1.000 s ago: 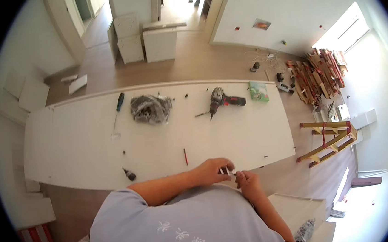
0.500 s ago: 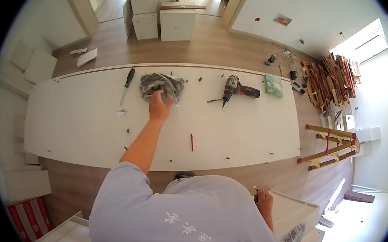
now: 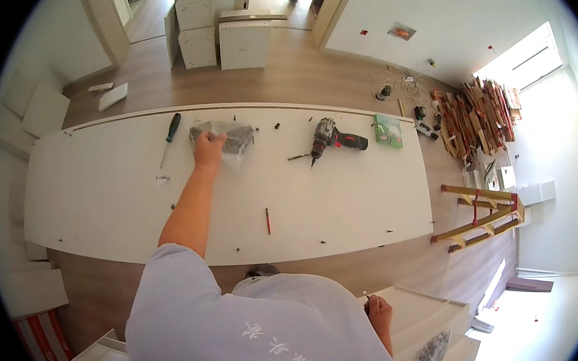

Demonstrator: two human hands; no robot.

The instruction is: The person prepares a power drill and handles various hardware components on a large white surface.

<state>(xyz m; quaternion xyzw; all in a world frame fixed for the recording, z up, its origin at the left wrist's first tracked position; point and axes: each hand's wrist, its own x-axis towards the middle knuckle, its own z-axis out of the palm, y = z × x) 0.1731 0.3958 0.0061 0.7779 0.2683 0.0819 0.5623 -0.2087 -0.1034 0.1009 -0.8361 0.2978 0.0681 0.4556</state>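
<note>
At the far side of a long white panel (image 3: 118,188), my left hand (image 3: 209,146) is closed on a clear plastic bag (image 3: 236,144) with dark contents. My right hand (image 3: 380,308) is low at my right side, its fingers closed on a small thing (image 3: 366,295) with a pale tip, too small to name. Left of the bag lies a dark-handled screwdriver (image 3: 172,129). A cordless drill (image 3: 330,138) rests on the panel to the right, beside a green packet (image 3: 388,131). A red pencil-like stick (image 3: 268,221) is near the middle, and several small dark fittings are scattered about.
Behind the panel stand white cabinet boxes (image 3: 244,45). To the right are a yellow stepladder (image 3: 481,215), a stack of wood strips (image 3: 479,119) and a coiled cable (image 3: 401,81). Another bag (image 3: 433,352) of dark fittings lies on a white panel at lower right.
My left hand has shifted on the bag toward its left part, and more of the bag shows. The whole view has moved slightly. My right hand still holds the small thing.
</note>
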